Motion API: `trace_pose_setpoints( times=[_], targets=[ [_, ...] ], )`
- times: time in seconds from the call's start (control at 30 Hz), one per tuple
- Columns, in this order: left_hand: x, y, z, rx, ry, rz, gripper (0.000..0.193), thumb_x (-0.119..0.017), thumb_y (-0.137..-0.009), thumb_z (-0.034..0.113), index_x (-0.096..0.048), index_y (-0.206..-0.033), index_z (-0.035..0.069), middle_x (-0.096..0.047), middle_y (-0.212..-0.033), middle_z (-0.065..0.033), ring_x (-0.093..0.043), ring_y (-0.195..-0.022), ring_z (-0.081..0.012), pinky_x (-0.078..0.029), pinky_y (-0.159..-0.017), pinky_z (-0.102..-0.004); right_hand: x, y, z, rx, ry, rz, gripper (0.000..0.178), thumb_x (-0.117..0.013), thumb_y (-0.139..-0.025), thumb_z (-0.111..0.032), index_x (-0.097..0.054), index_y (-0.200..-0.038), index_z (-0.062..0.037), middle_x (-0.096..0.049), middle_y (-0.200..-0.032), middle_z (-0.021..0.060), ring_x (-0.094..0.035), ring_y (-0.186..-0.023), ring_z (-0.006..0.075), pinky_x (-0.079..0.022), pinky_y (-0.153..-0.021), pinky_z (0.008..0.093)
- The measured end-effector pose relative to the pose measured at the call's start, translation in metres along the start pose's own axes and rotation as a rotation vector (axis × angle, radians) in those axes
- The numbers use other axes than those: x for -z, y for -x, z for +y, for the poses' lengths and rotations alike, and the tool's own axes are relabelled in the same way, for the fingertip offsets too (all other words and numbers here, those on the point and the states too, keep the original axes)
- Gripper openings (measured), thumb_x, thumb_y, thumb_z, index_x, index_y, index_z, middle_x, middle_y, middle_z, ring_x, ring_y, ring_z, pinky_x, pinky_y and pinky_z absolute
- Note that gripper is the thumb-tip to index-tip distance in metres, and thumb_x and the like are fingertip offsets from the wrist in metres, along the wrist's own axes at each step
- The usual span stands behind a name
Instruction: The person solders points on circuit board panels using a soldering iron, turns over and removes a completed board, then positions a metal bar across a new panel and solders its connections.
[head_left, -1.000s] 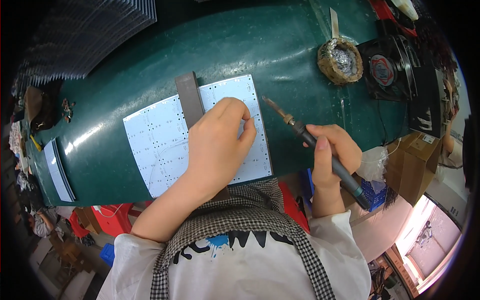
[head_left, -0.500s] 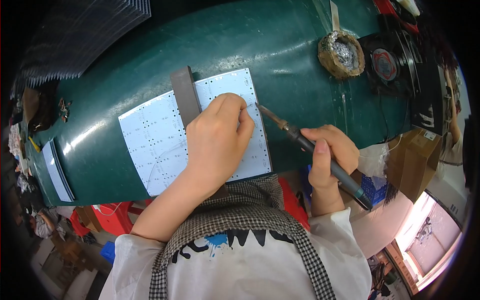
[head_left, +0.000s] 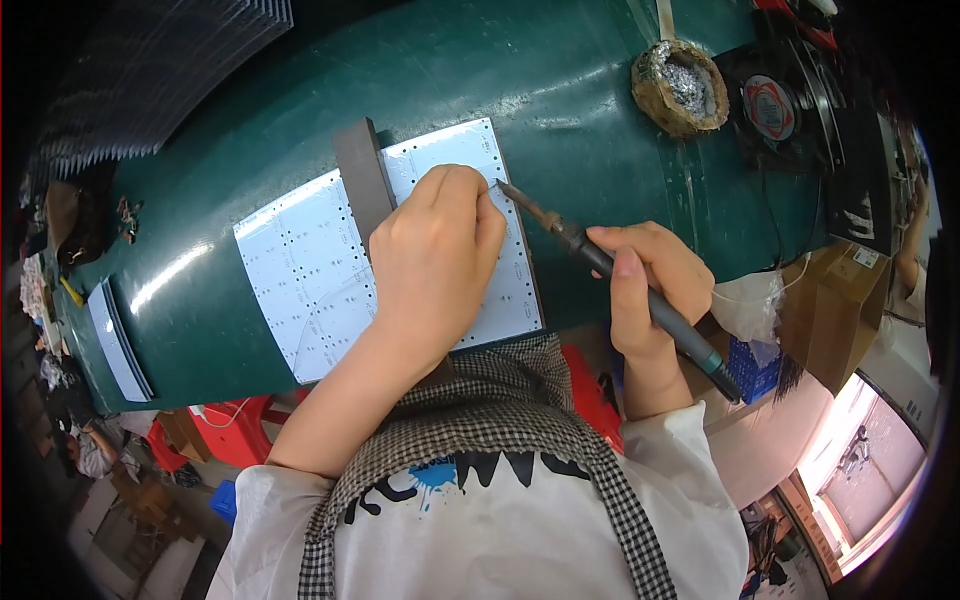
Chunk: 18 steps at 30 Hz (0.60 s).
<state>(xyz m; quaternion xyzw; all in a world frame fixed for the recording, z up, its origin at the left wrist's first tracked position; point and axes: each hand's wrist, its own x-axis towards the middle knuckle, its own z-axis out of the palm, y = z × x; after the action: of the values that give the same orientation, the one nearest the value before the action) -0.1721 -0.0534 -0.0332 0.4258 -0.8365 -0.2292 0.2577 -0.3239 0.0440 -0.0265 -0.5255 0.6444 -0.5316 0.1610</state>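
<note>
A white printed circuit board (head_left: 300, 250) lies on the green bench, with a dark flat bar (head_left: 364, 180) laid across it. My left hand (head_left: 435, 250) rests over the board, its fingers pinched on a thin solder wire (head_left: 318, 312) that loops back across the white surface. Wrapped round the dark handle of a soldering iron (head_left: 575, 240) is my right hand (head_left: 660, 285). The iron slants up to the left, its tip near the board's right edge, close beside my left fingertips. My left hand hides the middle of the board.
A round, crusted pot (head_left: 682, 90) with silvery contents stands at the far right, beside a black fan (head_left: 780, 105). Stacked metal fins (head_left: 180, 70) rise at the far left. More white boards (head_left: 118, 340) lie near the left end. A cardboard box (head_left: 838, 300) sits right of the bench.
The whole view has shifted slightly, so the bench things sit higher in the picture. The iron's tip has moved a little farther up along the board's right edge, with my left fingers beside it.
</note>
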Motion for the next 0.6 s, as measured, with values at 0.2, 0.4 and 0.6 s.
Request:
trace_pose_setpoints(
  times=[0.2,0.4,0.6],
  targets=[
    [-0.002,0.001,0.003,-0.022,-0.109,-0.005,0.006,-0.065,-0.078,0.002,-0.061,-0.082,0.002,-0.064,-0.082,-0.0086,-0.063,-0.066,-0.025,-0.049,-0.056,-0.0328,0.001,0.001,-0.002,0.004,0.001,-0.007,0.011,-0.06,-0.075,-0.004,-0.067,-0.081,0.002,-0.063,-0.064,0.012,-0.06,-0.052,0.0206,-0.046,-0.049,0.0272],
    [0.0,0.001,0.001,-0.03,-0.083,-0.017,0.006,-0.065,-0.078,0.004,-0.06,-0.08,0.002,-0.062,-0.085,-0.0083,-0.063,-0.068,-0.0264,-0.05,-0.059,-0.0348,0.003,0.008,-0.003,0.007,-0.02,0.004,0.01,-0.059,-0.077,-0.003,-0.066,-0.082,0.0025,-0.063,-0.065,0.012,-0.06,-0.052,0.0207,-0.046,-0.05,0.0276],
    [0.015,0.017,0.015,0.08,0.057,-0.178,0.013,-0.064,-0.077,0.001,-0.056,-0.086,0.002,-0.06,-0.087,-0.0108,-0.062,-0.074,-0.0293,-0.05,-0.065,-0.0376,0.014,0.017,-0.005,-0.021,-0.029,0.036,0.011,-0.059,-0.078,-0.004,-0.066,-0.082,0.0031,-0.064,-0.067,0.0124,-0.061,-0.053,0.0212,-0.047,-0.05,0.0281]
  ],
)
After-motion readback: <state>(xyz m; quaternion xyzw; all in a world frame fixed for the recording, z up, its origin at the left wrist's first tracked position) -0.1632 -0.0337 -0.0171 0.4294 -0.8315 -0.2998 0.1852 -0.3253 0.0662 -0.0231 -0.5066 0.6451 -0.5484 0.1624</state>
